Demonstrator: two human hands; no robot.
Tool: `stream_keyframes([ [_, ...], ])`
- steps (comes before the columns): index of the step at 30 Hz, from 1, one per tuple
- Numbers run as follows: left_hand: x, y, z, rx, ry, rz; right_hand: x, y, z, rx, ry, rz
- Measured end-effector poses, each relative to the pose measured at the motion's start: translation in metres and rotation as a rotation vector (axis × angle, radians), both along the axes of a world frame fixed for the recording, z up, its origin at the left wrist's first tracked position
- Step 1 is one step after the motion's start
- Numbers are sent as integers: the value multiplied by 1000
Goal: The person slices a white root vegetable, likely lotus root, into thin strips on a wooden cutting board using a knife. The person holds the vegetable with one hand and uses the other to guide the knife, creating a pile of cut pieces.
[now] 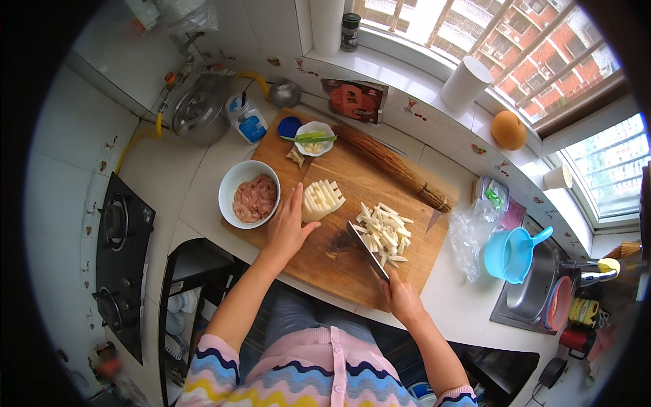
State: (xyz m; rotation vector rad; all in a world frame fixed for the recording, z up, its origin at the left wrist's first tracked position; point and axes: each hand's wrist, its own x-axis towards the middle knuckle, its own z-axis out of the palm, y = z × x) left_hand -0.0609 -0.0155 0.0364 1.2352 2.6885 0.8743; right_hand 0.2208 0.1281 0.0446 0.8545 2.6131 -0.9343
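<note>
My left hand (289, 224) lies against the left side of a block of pale sliced vegetable (322, 200), its thumb spread near the front. My right hand (403, 297) grips a kitchen knife (367, 250) by its handle. Its blade stands beside a pile of pale vegetable strips (386, 231), on the pile's left side. Both vegetable portions lie on a wooden cutting board (318, 269). Left of my left hand, a white bowl (224, 206) holds raw sliced meat (257, 197).
A scalloped dish (330, 148) with scallion and garlic, ginger (295, 156), a blue lid (289, 126) and a straw whisk brush (389, 165) occupy the board's far side. A gas hob (124, 274) is left; a plastic bag (468, 249), blue dipper (508, 257) and sink (531, 300) are right.
</note>
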Motion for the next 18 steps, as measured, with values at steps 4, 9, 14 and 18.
stream_keyframes([
  [4,-6,0,-6,3,-99,-12,-5,-7,7,-45,-2,-57],
  [9,-3,-3,-13,72,-55,6,-5,-12,5,-86,43,-109],
  [14,3,5,-1,-1,-104,40,-6,-13,5,-64,38,-116],
  [18,9,2,-8,11,-70,71,-6,-16,4,-56,36,-116],
])
